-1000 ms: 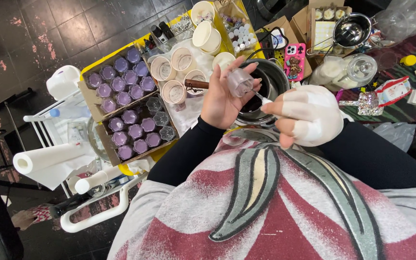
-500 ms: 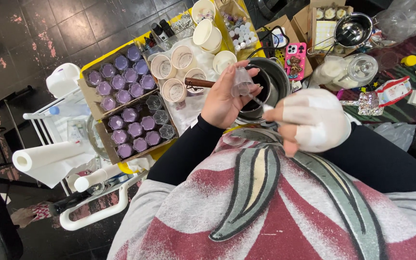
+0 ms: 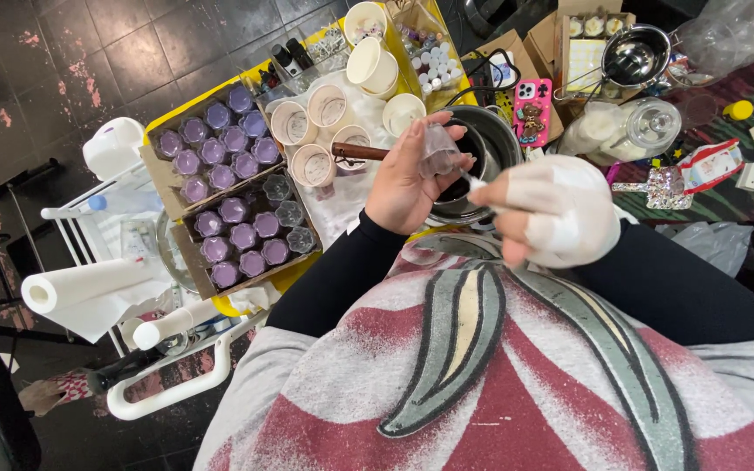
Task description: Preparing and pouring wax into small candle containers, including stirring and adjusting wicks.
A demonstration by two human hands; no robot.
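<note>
My left hand [image 3: 401,179] grips a small clear faceted glass cup [image 3: 441,150], tilted over a dark metal pot [image 3: 492,141]. My right hand [image 3: 553,209], wrapped in a white bandage or glove, pinches a thin white stick [image 3: 475,182] whose tip reaches toward the cup's mouth. A wooden handle [image 3: 358,152] pokes out from behind my left hand. Both black sleeves come up from my red and grey sweatshirt at the bottom.
Cardboard trays [image 3: 220,139] of purple-filled glass cups sit on the yellow table at left, with several white paper cups [image 3: 325,109] beside them. A pink phone [image 3: 531,109], a steel saucepan [image 3: 637,54] and a glass jar [image 3: 647,126] lie right. Paper towel roll [image 3: 71,286] hangs lower left.
My left hand has tilted the glass cup a little more over the pot, and my right hand has shifted slightly left, bringing the white stick closer to the cup.
</note>
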